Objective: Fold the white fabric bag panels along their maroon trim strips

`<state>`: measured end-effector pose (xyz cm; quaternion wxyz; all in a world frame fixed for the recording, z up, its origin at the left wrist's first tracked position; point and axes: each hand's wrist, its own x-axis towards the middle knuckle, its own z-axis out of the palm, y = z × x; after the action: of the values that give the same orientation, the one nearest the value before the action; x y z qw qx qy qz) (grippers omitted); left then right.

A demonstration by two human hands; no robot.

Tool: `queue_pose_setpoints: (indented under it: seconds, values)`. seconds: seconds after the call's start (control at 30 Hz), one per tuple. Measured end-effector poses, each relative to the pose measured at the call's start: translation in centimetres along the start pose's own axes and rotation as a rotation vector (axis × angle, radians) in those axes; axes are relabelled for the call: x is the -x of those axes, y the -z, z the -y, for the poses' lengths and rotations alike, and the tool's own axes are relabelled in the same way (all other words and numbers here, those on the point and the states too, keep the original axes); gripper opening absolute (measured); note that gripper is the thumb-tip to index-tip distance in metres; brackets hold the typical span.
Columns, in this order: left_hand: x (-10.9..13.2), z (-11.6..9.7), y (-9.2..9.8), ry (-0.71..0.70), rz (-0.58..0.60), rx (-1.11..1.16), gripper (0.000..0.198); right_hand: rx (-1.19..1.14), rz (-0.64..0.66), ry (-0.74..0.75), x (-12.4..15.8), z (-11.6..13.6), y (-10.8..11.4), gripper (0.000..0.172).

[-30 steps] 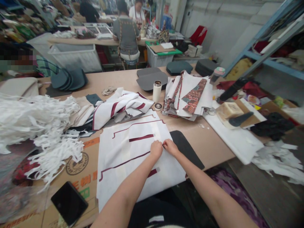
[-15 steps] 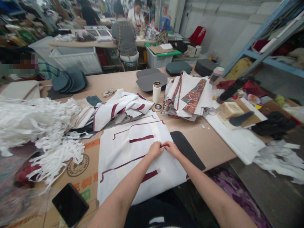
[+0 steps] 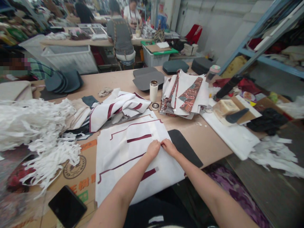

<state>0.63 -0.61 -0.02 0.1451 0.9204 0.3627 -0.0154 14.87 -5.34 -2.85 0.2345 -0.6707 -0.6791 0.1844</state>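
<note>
A white sheet (image 3: 116, 153) with maroon strips lies flat before me, partly over a printed cardboard sheet. My left hand (image 3: 154, 148) rests on its right half, fingers pinched together. Close beside it, my right hand (image 3: 168, 146) has its fingertips pinched too, almost meeting the left ones. Whatever sits between the fingertips is too small to make out. A dark grey rounded panel (image 3: 184, 148) lies just right of my right hand. Beyond the sheet is a crumpled white cloth (image 3: 121, 106) with maroon bands.
A cream flask (image 3: 154, 91) stands behind the sheet, its lid (image 3: 155, 106) beside it. Patterned pieces (image 3: 190, 95) are stacked to the right. White strips (image 3: 47, 126) heap at left, above a black phone (image 3: 67, 205). People sit at a far table (image 3: 99, 41).
The whole view has shifted slightly, with things appearing a little further left. My hands stay at nearly the same place on the sheet; the dark bit between my fingertips no longer shows.
</note>
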Motion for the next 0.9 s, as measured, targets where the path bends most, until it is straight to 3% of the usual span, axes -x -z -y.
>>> queue_pose_setpoints:
  seconds: [0.2, 0.33, 0.6, 0.9]
  values:
    - [0.1, 0.7, 0.3, 0.070, -0.049, 0.201, 0.015, -0.002, 0.025, -0.023, 0.0, 0.4, 0.5, 0.016]
    - [0.3, 0.5, 0.0, 0.114, -0.040, 0.166, 0.019, 0.061, 0.056, 0.004, 0.1, 0.4, 0.7, 0.017]
    - [1.1, 0.6, -1.6, 0.011, -0.085, -0.032, 0.028, 0.279, 0.084, 0.146, 0.6, 0.2, 0.7, 0.017]
    - [2.3, 0.2, -1.6, -0.091, -0.085, -0.101, 0.024, 0.368, 0.098, 0.279, 1.7, 0.4, 0.8, 0.020]
